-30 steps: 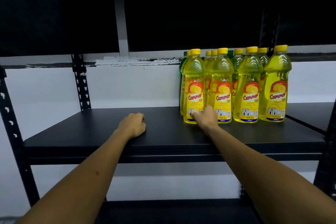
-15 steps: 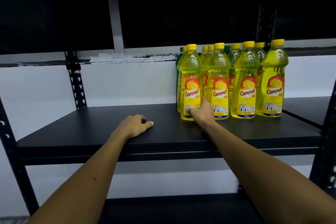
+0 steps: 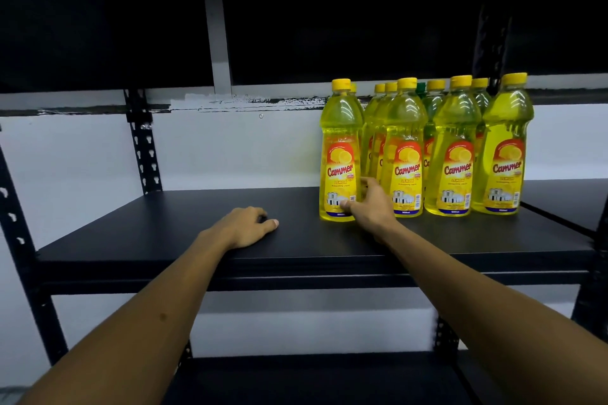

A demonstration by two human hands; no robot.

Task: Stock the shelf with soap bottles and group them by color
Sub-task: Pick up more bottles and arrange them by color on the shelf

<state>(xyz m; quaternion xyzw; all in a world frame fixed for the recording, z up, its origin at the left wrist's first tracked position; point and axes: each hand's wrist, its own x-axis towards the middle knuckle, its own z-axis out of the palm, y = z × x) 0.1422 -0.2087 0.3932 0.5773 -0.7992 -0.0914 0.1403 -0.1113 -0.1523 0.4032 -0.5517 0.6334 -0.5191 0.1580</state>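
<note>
1. Yellow soap bottles [image 3: 457,148] stand upright in a tight group on the right part of the black shelf [image 3: 164,233]. They have yellow caps and red-and-yellow labels with the word "Cammer".
2. Four bottles make the front row, and more yellow bottles stand close behind them.
3. One green cap [image 3: 420,86] shows in the back row, between the yellow caps. The bottle under it looks greenish, but it is mostly hidden.
4. The leftmost front bottle [image 3: 340,141] stands just beside its neighbour, with a small gap between them.
5. The right hand [image 3: 370,205] reaches to the low part of this leftmost bottle. The thumb presses on the front of the label near the base, and the fingers go into the gap on the bottle's right side. The hand pinches the bottle there; how far the fingers go around it I cannot tell.
6. The left hand [image 3: 245,227] rests on the shelf, well apart from the bottles, to their left. Its fingers are loosely curled and it holds nothing.
7. The left part of the shelf is bare black board.
8. Behind the shelf is a white wall [image 3: 82,154], and a black metal post with holes [image 3: 143,145] stands at the back left.
9. Another dark shelf [image 3: 312,378] lies below.
</note>
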